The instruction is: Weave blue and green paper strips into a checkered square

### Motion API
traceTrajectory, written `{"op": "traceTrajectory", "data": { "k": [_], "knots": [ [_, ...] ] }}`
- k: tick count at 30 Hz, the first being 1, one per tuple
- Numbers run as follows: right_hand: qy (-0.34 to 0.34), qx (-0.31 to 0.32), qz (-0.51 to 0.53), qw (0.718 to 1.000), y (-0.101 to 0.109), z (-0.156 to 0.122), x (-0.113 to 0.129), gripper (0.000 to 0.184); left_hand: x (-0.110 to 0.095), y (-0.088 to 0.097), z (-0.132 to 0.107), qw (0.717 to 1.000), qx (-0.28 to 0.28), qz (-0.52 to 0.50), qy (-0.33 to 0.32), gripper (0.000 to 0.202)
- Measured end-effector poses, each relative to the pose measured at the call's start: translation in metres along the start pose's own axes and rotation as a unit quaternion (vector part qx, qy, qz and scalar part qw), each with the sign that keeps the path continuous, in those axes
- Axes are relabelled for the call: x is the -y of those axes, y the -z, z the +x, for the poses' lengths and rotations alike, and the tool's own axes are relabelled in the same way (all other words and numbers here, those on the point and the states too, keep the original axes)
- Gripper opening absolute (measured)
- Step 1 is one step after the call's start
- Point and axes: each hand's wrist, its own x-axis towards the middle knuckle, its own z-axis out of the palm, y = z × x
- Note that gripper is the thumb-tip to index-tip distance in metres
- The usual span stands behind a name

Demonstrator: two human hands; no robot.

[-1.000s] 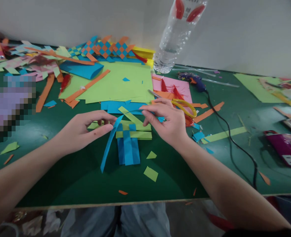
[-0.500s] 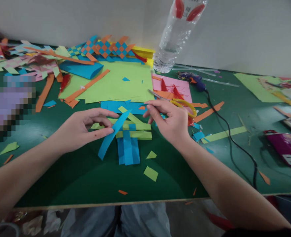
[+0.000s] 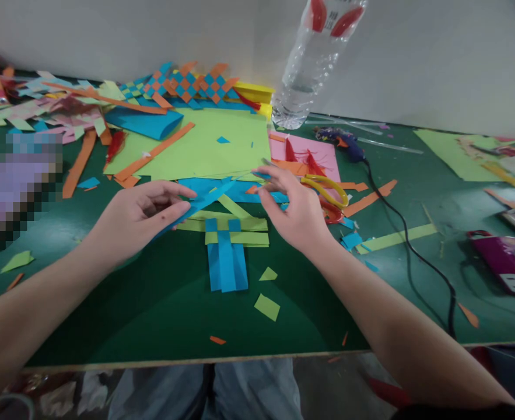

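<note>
My left hand is closed on a blue paper strip, pinched between thumb and fingers, its pointed end slanting up to the right. My right hand has its thumb and index finger apart. A bit of blue shows beside the index finger; whether it touches the finger I cannot tell. Below and between both hands lies a small weave of blue strips and light green strips. Scissors with yellow and red handles lie just behind my right hand, their blades partly hidden.
Green paper sheets lie behind the hands. A water bottle stands at the back, near a glue gun whose black cable runs down the right side. Woven paper pieces line the wall. Green scraps lie near the front edge.
The blue strip in my left hand has swung from steep to flatter, its lower end now mostly behind the hand. My right thumb and index finger have spread apart from a pinch.
</note>
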Motion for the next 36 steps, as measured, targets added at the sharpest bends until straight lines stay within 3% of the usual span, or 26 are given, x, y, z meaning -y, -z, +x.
{"op": "traceTrajectory", "data": {
  "k": [6,11,14,18,21,27,33,36],
  "knots": [
    [0.012,0.026,-0.062,0.998,-0.003,0.001,-0.007,0.046,0.004,0.0,0.001,0.999,-0.031,-0.021,-0.008,0.024],
    [0.008,0.058,-0.076,0.995,-0.005,0.001,-0.014,0.061,0.005,-0.001,0.0,0.998,-0.062,-0.005,-0.008,0.029],
    [0.009,0.046,-0.051,0.998,-0.004,0.001,-0.012,0.067,0.004,-0.001,-0.001,0.997,-0.076,-0.01,-0.007,0.036],
    [0.068,0.035,-0.065,0.995,-0.003,0.0,-0.007,0.04,0.004,0.0,-0.002,0.996,-0.086,0.022,-0.008,0.044],
    [0.103,0.092,-0.081,0.987,-0.004,-0.001,-0.005,0.022,0.005,-0.001,-0.002,0.995,-0.092,0.04,-0.015,0.045],
    [0.113,0.198,-0.094,0.969,-0.004,-0.002,-0.003,0.026,0.011,-0.001,0.0,0.991,-0.103,0.079,-0.026,0.049],
    [0.111,0.222,-0.091,0.964,-0.004,-0.002,-0.002,0.026,0.032,-0.002,0.005,0.986,-0.145,0.033,-0.08,0.06],
    [0.116,0.235,-0.085,0.961,-0.004,-0.002,-0.001,0.028,0.04,0.0,0.006,0.979,-0.16,0.071,-0.107,0.061]
  ]
}}
